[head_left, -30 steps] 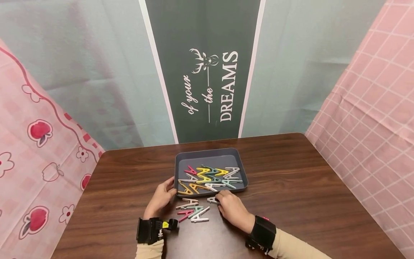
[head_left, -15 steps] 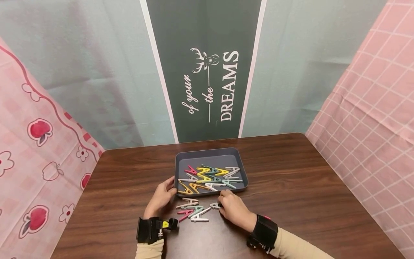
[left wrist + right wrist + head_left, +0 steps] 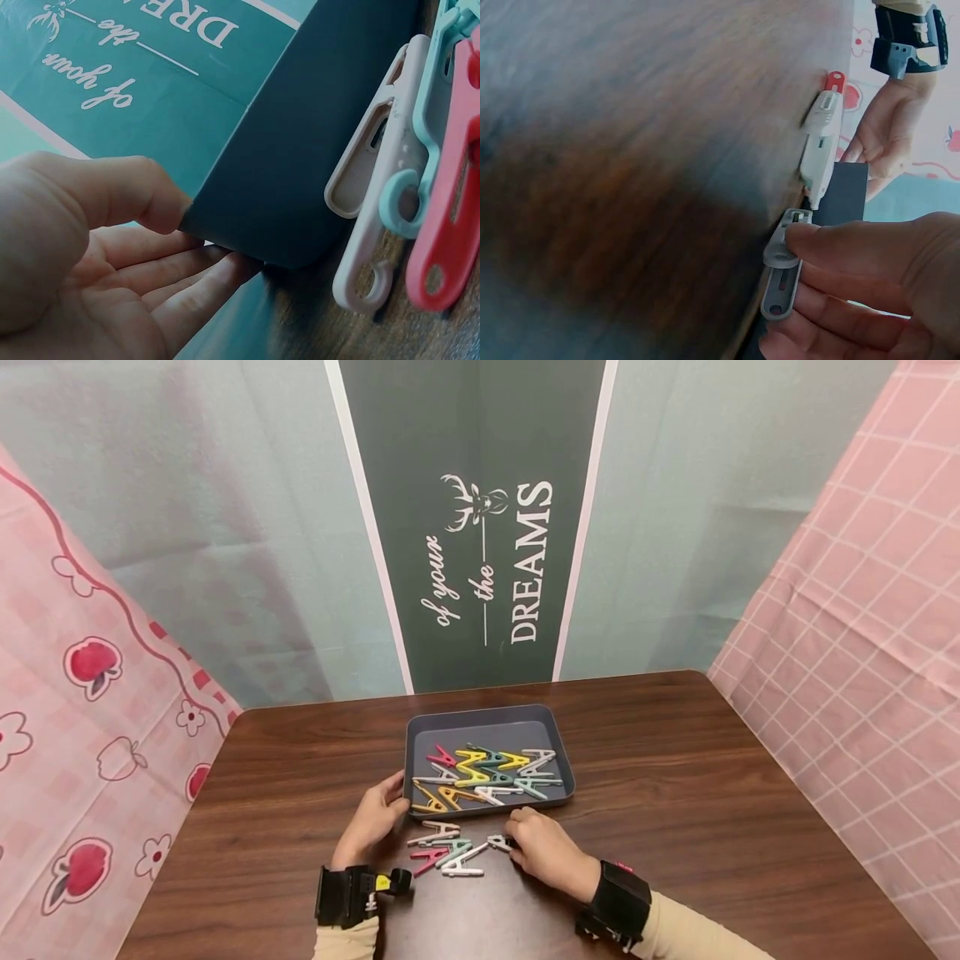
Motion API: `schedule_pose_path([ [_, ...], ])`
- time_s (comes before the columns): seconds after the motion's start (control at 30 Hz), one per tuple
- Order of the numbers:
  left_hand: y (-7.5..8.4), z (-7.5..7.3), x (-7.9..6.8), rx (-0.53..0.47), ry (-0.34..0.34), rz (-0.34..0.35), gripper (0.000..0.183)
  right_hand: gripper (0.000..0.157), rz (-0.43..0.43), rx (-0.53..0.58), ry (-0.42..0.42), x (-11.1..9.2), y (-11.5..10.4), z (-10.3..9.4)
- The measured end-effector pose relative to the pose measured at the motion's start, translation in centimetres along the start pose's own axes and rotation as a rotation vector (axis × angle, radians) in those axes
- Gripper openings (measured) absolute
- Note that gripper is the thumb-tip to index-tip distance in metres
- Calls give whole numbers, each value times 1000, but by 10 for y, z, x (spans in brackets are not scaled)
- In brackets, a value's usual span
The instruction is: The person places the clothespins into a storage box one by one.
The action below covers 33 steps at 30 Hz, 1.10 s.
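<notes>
My left hand (image 3: 372, 818) holds the near left corner of a dark grey tray (image 3: 551, 727). In the left wrist view the thumb (image 3: 146, 187) lies on the tray's rim and the other fingers reach beneath. My right hand (image 3: 551, 850) pinches a grey clothespin (image 3: 780, 259) just in front of the tray, low over the table. Between the hands lies a loose group: a beige clothespin (image 3: 442, 829), a mint one (image 3: 454, 850), a red one (image 3: 431, 857) and a white one (image 3: 465, 867). The tray contains several more clothespins, among them yellow (image 3: 472, 774) and orange (image 3: 455, 795).
The brown wooden table (image 3: 675, 777) spreads out on both sides of the tray. Curtains surround it: pink with apples (image 3: 97, 760) on the left, pink grid (image 3: 862, 610) on the right, and a green panel with lettering (image 3: 480, 568) behind.
My right hand has drawn the grey clothespin a little toward me, away from the tray's near edge. The left hand, the tray and the other clothespins have stayed in place.
</notes>
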<state>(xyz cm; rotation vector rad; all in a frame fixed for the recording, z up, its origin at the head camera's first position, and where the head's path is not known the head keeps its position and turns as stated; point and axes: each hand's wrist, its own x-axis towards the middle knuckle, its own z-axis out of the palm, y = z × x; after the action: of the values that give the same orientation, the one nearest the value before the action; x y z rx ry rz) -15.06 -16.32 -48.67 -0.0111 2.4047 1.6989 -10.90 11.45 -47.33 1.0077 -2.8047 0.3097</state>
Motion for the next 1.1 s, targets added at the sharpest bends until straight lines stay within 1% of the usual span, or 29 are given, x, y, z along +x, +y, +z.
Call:
schedule_pose_path([
  [0.2,1,-1,-2,-11,-1,-5,57,14,-21,6,-3,2,-3,-8],
  [0.5,0,0,0,-1,4,3,57,15,-47,35,-22,8,0,-31],
  [0.73,0,0,-1,9,5,-5,57,14,-61,71,-10,11,8,-43],
  [0.9,1,0,-1,0,3,-5,57,14,-59,71,3,16,17,-48],
  [1.1,2,0,-1,2,2,-1,57,16,-25,79,-26,21,29,-51],
])
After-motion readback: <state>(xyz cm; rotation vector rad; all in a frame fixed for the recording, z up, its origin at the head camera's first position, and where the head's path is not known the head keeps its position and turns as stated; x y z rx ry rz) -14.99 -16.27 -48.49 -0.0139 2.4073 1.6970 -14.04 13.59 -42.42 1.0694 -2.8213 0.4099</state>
